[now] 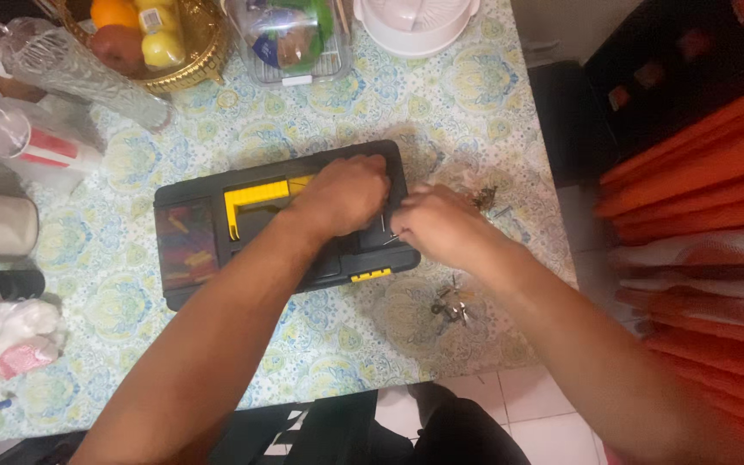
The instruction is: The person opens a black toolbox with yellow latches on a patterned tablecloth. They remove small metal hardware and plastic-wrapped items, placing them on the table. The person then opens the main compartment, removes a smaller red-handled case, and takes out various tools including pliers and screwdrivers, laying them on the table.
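A black toolbox (195, 232) with a yellow handle (256, 200) and a yellow latch (370, 275) lies closed on the patterned tablecloth (337, 331). My left hand (346, 194) rests curled on the right part of its lid. My right hand (441, 224) is at the box's right end, fingers pinched around a small metal piece whose thin tip shows by the lid; what it is I cannot make out. Small metal parts (486, 198) lie on the cloth just beyond my right hand.
A bunch of keys (449, 306) lies near the table's front edge. At the back stand a gold fruit bowl (152, 39), a clear plastic container (290, 39), a white juicer (415, 21) and a glass vase (79, 73). Orange fabric (699, 215) lies to the right.
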